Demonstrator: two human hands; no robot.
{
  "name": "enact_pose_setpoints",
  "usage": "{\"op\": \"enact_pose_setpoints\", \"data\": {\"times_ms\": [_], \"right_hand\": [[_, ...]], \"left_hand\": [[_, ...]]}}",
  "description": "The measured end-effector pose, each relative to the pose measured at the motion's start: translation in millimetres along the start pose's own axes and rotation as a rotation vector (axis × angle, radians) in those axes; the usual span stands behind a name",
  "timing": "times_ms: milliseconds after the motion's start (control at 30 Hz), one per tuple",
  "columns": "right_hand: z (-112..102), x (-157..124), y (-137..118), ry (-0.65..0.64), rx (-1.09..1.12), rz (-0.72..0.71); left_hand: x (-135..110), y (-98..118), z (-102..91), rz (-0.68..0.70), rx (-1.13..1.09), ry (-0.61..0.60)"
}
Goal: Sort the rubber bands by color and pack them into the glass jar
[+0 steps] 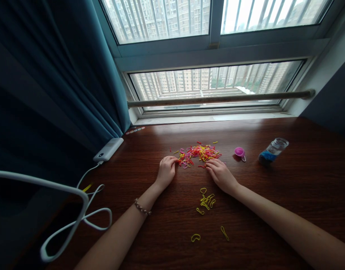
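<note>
A loose pile of small rubber bands (202, 152) in red, pink, orange and yellow lies on the dark wooden table. My left hand (165, 170) is at the pile's left edge, fingers drawn together at the tips; what they hold, if anything, is too small to tell. On the near right edge of the heap rests my right hand (221, 176), its fingers stretched forward and the thumb a little apart. Between my forearms sits a small group of yellow rubber bands (207, 201). Nearer to me are two single ones, a curved yellow band (195, 237) and a long yellow band (224, 233).
Right of the pile are a small pink cup-shaped piece (239, 152) with a loop and a tilted-looking glass jar (273, 150) with blue in it. At left stand a white device (108, 149) and its cable (88, 216). A window rail (220, 98) runs behind the table (161, 236).
</note>
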State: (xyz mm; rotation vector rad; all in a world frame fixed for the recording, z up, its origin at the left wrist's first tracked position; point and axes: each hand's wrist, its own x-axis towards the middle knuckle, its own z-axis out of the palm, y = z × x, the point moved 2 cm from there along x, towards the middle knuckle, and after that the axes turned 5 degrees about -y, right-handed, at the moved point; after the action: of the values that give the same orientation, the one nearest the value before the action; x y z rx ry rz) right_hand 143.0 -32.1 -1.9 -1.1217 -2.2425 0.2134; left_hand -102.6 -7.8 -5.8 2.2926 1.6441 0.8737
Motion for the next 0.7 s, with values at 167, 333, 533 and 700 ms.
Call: {"op": "enact_pose_setpoints", "data": {"times_ms": [167, 333, 533, 700], "right_hand": [[-3.7, 0.2, -1.3, 0.014, 0.069, -0.004], [-4.4, 0.6, -2.6, 0.006, 0.084, 0.000], [3.0, -1.9, 4.2, 0.057, 0.093, 0.053], [1.2, -3.4, 10.3, 0.080, 0.166, 0.116]], "left_hand": [[-1.4, 3.7, 1.1, -0.047, -0.004, -0.096], [-1.4, 5.0, 0.8, -0.035, 0.013, -0.116], [-0.1, 0.0, 1.5, -0.001, -0.006, -0.035], [-1.4, -1.1, -0.4, 0.024, -0.152, 0.108]]}}
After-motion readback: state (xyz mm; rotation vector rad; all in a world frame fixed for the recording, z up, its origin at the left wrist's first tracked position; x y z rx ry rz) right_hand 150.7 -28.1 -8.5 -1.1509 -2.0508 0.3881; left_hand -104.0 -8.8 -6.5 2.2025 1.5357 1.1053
